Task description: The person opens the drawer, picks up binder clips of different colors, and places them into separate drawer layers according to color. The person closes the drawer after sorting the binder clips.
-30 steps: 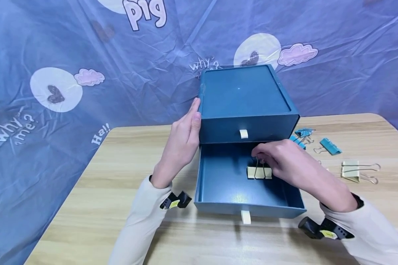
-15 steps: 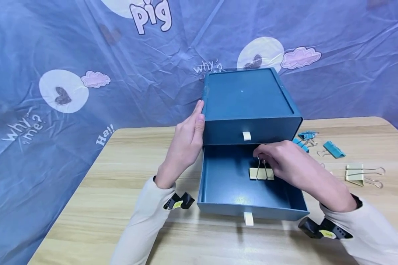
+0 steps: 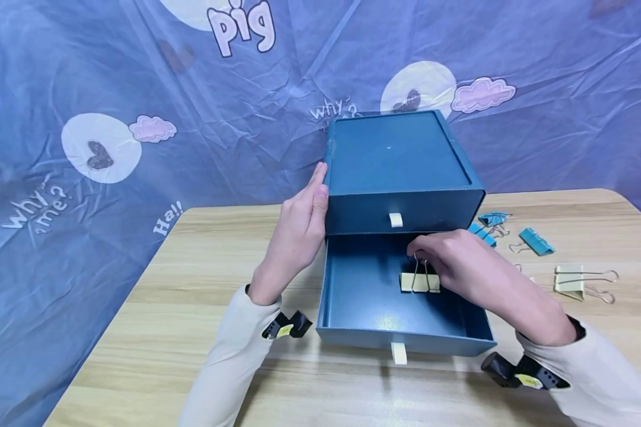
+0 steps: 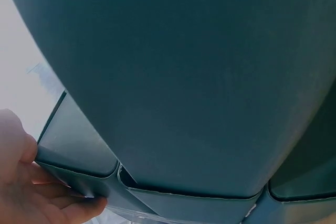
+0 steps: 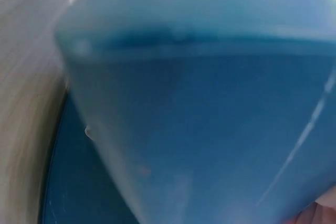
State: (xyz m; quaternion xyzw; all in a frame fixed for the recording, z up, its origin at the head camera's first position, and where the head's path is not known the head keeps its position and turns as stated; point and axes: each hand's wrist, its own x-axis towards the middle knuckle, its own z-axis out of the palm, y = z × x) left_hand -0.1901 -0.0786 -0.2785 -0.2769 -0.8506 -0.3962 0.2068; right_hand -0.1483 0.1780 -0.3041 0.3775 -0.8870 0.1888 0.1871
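Note:
A dark blue two-drawer desk organizer (image 3: 397,154) stands at the back of the table, its lower drawer (image 3: 347,338) pulled out and its upper drawer (image 3: 360,213) pushed in. Against the organizer's left side lies my left hand (image 3: 297,231), fingers fairly straight; the left wrist view catches that hand (image 4: 26,192) at the organizer's edge. My right hand (image 3: 465,264) reaches into the lower drawer and pinches a wire handle of a pale yellow binder clip (image 3: 407,282). The fingertips are partly hidden. Drawer wall (image 5: 210,129) fills most of the right wrist view.
Right of the organizer, several blue binder clips lie on the wooden table (image 3: 208,267), one of them (image 3: 536,242) apart from the others. A pale yellow binder clip (image 3: 569,281) lies nearer the right arm. Behind the table hangs a blue printed cloth (image 3: 219,118).
The head view has shifted slightly. Both hands keep their places at the organizer, and the yellow clip stays in the lower drawer under my right fingers.

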